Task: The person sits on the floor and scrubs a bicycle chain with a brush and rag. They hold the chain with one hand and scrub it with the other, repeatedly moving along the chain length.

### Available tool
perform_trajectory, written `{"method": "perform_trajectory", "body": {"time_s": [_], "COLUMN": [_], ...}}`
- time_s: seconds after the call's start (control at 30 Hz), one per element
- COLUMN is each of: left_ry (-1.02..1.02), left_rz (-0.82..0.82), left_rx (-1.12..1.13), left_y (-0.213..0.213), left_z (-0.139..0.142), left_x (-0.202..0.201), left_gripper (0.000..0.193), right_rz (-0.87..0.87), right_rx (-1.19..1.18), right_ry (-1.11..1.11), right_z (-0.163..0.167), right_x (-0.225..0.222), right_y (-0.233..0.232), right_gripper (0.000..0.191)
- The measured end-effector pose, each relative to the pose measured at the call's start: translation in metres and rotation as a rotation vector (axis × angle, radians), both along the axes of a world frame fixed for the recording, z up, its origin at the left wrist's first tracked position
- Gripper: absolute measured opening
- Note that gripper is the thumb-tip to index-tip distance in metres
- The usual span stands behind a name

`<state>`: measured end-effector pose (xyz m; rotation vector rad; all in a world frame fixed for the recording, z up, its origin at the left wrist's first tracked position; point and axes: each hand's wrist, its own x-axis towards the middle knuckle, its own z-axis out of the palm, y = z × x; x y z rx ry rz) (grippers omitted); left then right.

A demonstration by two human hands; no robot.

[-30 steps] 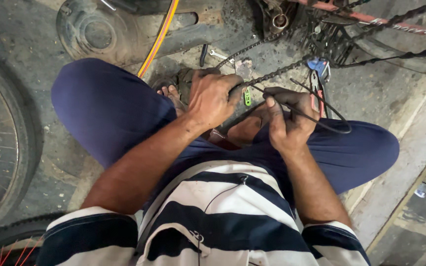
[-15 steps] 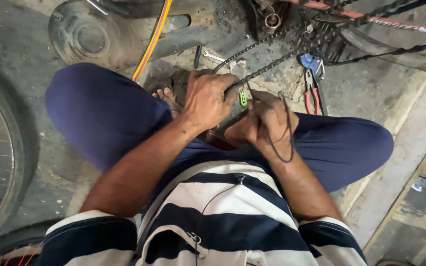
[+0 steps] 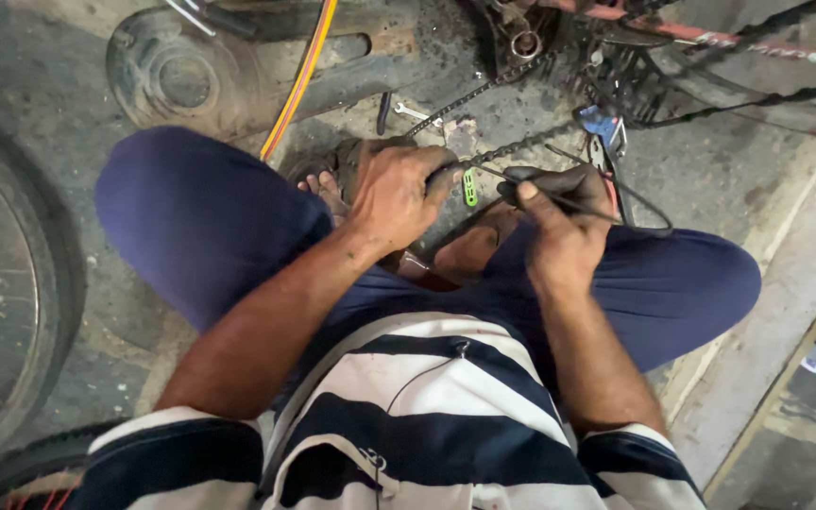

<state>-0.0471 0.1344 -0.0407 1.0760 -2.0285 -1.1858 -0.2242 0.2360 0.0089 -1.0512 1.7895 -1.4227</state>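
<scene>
I sit cross-legged on the floor in dark blue trousers and a striped shirt. My left hand (image 3: 397,192) is closed over a greasy bicycle chain (image 3: 484,156) that runs up and right to the bike's sprocket (image 3: 616,71). My right hand (image 3: 559,227) grips a thin dark cable (image 3: 635,212) that loops to the right over my knee. A small green tool (image 3: 469,186) lies between the two hands, just below the chain.
A bicycle wheel (image 3: 2,283) stands at the left. A round metal hub part (image 3: 181,80) and a yellow-orange hose (image 3: 299,76) lie ahead. Pliers with blue and red handles (image 3: 606,132) and a wrench (image 3: 417,115) rest on the floor by the bike frame (image 3: 757,42).
My right hand has shifted a little to the right and lifted the cable loop wider over my knee. My left hand stays on the chain.
</scene>
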Motion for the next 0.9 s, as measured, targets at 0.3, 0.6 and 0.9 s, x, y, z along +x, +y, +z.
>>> {"method": "perform_trajectory", "body": {"time_s": [0.3,0.6,0.9], "left_ry": [-0.001,-0.009,0.028], "left_rz": [0.005,0.071,0.036], "left_rx": [-0.086,-0.066,-0.034], "left_y": [0.0,-0.007,-0.005], "left_z": [-0.01,-0.002,-0.002], "left_x": [-0.005,-0.005,-0.003], "left_gripper": [0.019,0.016,0.016], "right_rz": [0.401,0.048,0.182], "right_rx": [-0.279,-0.123,-0.194], "right_ry": [1.038,-0.172,0.392], "right_z": [0.003,0.013,-0.009], "right_x": [0.016,-0.016,0.0], "right_y": [0.0,0.006,-0.001], "right_gripper": [0.017,0.021,0.013]}}
